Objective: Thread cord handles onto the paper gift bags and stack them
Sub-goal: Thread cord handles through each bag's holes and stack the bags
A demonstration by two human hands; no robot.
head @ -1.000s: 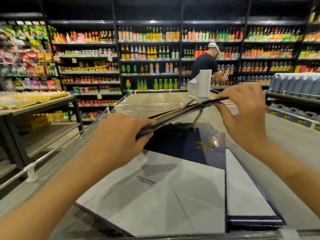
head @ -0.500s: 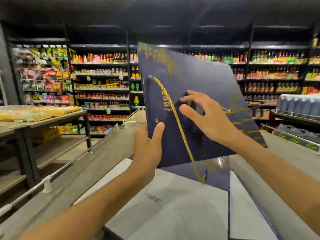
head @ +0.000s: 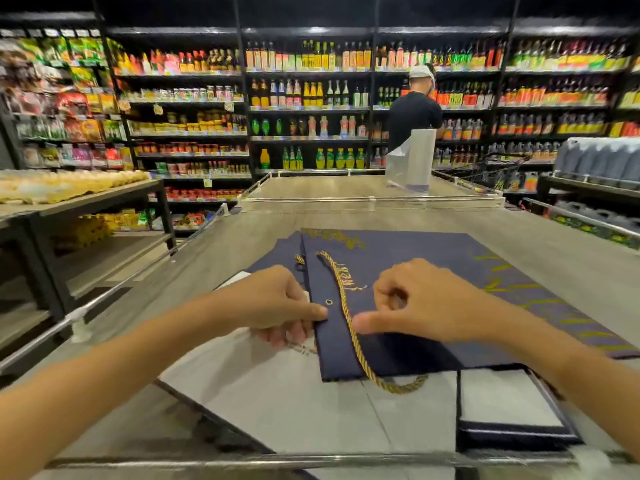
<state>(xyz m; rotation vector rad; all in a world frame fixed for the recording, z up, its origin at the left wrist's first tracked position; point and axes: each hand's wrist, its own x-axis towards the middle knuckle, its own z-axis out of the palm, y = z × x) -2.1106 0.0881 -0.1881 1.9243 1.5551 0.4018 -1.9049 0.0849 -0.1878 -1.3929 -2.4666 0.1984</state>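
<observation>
A flat navy paper gift bag [head: 433, 289] with gold print lies on top of other flattened bags [head: 277, 393] on the wooden counter. A gold twisted cord handle [head: 346, 317] runs down its left side and loops off its near edge. An empty eyelet [head: 329, 302] shows near the bag's left edge. My left hand [head: 277, 306] pinches that left edge just below the eyelet. My right hand [head: 426, 303] rests on the bag right of the cord, fingers curled, thumb tip against the cord.
A second navy bag [head: 284, 254] peeks out to the left. A small flat stack [head: 509, 403] lies near right. A white bag [head: 412, 161] stands upright at the counter's far end, behind a clear rail [head: 374, 199]. A person faces the bottle shelves.
The navy bag was held edge-on, then lifted upright before me; now it lies flat on the stack. Both hands came down with it.
</observation>
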